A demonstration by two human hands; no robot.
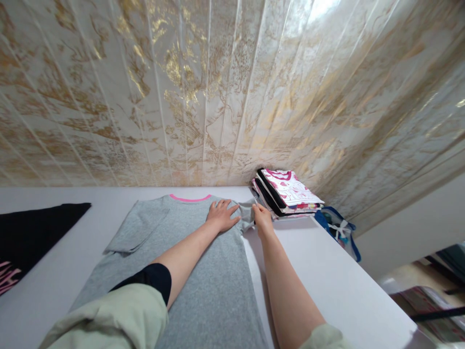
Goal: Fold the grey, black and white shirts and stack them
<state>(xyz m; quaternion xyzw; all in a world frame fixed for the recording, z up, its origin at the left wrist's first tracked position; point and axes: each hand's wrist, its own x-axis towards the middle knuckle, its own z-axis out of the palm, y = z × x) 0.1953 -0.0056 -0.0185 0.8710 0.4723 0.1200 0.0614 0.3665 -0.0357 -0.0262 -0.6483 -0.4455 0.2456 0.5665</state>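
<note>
A grey short-sleeved T-shirt with a pink neckline lies spread on the white table. My left hand rests flat on its right shoulder, fingers spread. Just to the right, my right hand pinches the edge of the shirt's right sleeve, which is bunched between the two hands. The sleeve on the left side lies flat and angled outward. The lower part of the shirt runs out of view beneath my left arm.
A stack of folded clothes sits at the table's back right corner, close to my right hand. Beyond that edge is a blue-trimmed bag. A black garment lies at the left. Gold-patterned wall covering rises behind the white table.
</note>
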